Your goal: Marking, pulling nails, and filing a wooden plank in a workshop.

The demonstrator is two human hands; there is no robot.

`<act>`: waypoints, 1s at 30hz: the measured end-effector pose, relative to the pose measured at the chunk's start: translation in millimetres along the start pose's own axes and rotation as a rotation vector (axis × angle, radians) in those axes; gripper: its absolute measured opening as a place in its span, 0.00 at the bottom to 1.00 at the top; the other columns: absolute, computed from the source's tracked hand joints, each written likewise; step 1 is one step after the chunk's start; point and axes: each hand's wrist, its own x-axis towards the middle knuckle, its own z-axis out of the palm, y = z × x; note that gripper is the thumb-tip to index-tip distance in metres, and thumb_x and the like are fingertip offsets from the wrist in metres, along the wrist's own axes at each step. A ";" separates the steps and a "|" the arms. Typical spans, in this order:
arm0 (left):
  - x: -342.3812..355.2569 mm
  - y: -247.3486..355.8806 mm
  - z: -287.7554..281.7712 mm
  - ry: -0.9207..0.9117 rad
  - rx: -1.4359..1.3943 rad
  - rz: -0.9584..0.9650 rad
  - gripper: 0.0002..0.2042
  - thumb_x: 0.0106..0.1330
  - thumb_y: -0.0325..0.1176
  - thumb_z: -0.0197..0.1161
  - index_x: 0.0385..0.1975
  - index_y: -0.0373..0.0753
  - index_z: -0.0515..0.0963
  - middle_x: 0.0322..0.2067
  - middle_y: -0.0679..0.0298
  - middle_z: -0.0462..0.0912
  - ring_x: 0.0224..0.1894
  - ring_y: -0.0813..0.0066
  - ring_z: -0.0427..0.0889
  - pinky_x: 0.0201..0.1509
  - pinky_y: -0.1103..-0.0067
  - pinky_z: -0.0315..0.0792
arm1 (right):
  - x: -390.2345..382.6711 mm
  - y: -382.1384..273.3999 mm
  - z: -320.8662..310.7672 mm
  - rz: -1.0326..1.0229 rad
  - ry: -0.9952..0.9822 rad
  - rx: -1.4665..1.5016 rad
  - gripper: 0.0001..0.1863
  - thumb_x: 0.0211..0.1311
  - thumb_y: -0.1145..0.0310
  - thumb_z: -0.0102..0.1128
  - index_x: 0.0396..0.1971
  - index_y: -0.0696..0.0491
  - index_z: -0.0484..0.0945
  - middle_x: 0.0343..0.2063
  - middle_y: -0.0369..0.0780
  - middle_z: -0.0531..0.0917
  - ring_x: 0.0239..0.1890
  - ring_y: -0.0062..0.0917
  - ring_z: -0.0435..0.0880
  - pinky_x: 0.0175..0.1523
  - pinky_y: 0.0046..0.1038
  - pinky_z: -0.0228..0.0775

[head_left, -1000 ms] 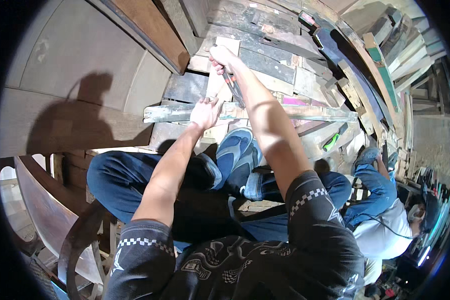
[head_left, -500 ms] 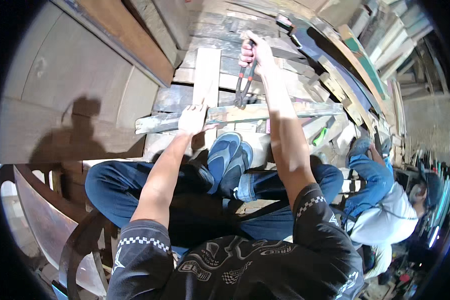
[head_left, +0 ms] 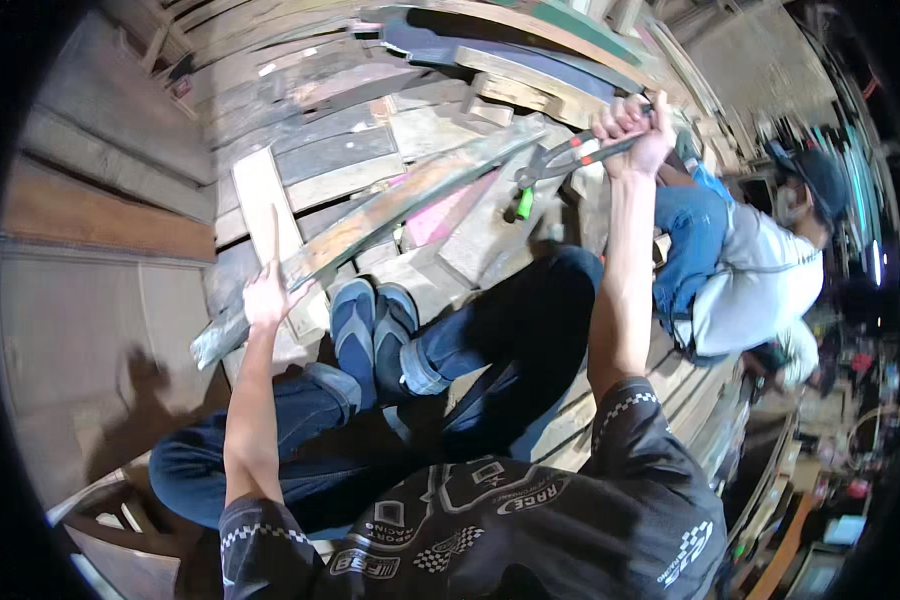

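Note:
My left hand grips the long, worn, pale-painted wooden beam near its lower left end, beside a short pale board lying crosswise under it. My right hand is closed on the handles of large black cutters with red-orange bands, held beyond the beam's upper right part, their head pointing left. A green-handled tool lies just below the cutter head, mostly hidden. My feet in blue-grey sandals rest below the beam.
Wooden panels stand at the left. Stacked planks lie along the top. Plank flooring lies under the beam. A co-worker in a white shirt, jeans and dark cap sits at my right; another person is partly visible behind. Assorted clutter fills the lower right.
The view has turned rightward. My right hand has carried the cutters to the right, off the beam's middle. My left hand stays on the beam, which now appears slanted up to the right.

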 end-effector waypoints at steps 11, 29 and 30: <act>-4.8 11.3 -3.0 0.002 0.113 0.033 0.36 0.51 0.66 0.61 0.45 0.37 0.71 0.29 0.50 0.81 0.30 0.47 0.81 0.34 0.60 0.75 | -145.9 -75.9 -173.4 -0.391 0.242 0.046 0.28 0.71 0.47 0.37 0.14 0.51 0.59 0.12 0.32 0.56 0.16 0.22 0.52 0.26 0.28 0.49; -5.0 14.0 0.2 0.154 0.217 0.102 0.33 0.51 0.67 0.61 0.39 0.39 0.72 0.27 0.51 0.81 0.26 0.49 0.81 0.29 0.60 0.73 | -200.7 47.4 -192.0 -0.119 0.440 0.039 0.15 0.61 0.58 0.48 0.19 0.49 0.63 0.16 0.31 0.60 0.16 0.19 0.58 0.24 0.24 0.50; -5.2 15.1 -2.9 0.134 0.197 0.088 0.33 0.51 0.66 0.62 0.38 0.39 0.72 0.27 0.51 0.81 0.26 0.49 0.81 0.29 0.60 0.73 | -200.0 45.4 -188.7 -0.109 0.422 0.020 0.09 0.52 0.64 0.49 0.19 0.50 0.63 0.16 0.31 0.61 0.18 0.19 0.59 0.26 0.23 0.51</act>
